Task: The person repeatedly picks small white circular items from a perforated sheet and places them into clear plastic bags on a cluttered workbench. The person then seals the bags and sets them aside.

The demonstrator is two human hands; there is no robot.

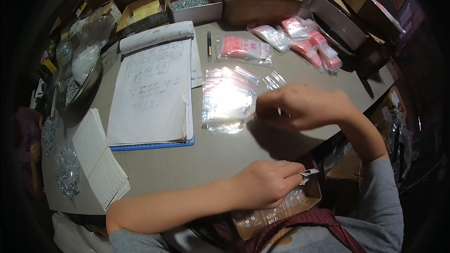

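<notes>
My left hand (269, 182) is closed on a small clear plastic bag (309, 172), whose edge sticks out past the fingertips. Below that hand is a cardboard box (253, 227) at my lap, with several small clear packets (293, 199) in it. My right hand (302, 105) hovers over the table with its fingers curled together; what they hold, if anything, is mostly hidden. Just left of it lies a fanned stack of clear zip bags (229, 100) with red stripes, shining under the light. Small shiny pieces (274, 80) lie beyond the right hand's fingers.
A written-on notepad (150, 93) lies left of the bags, with a pen (209, 45) near it. Red-and-clear bag bundles (309, 42) sit at the far right. Boxes of hardware (190, 3) line the back. A metal bowl (86, 82) and bags of screws (67, 171) stand left.
</notes>
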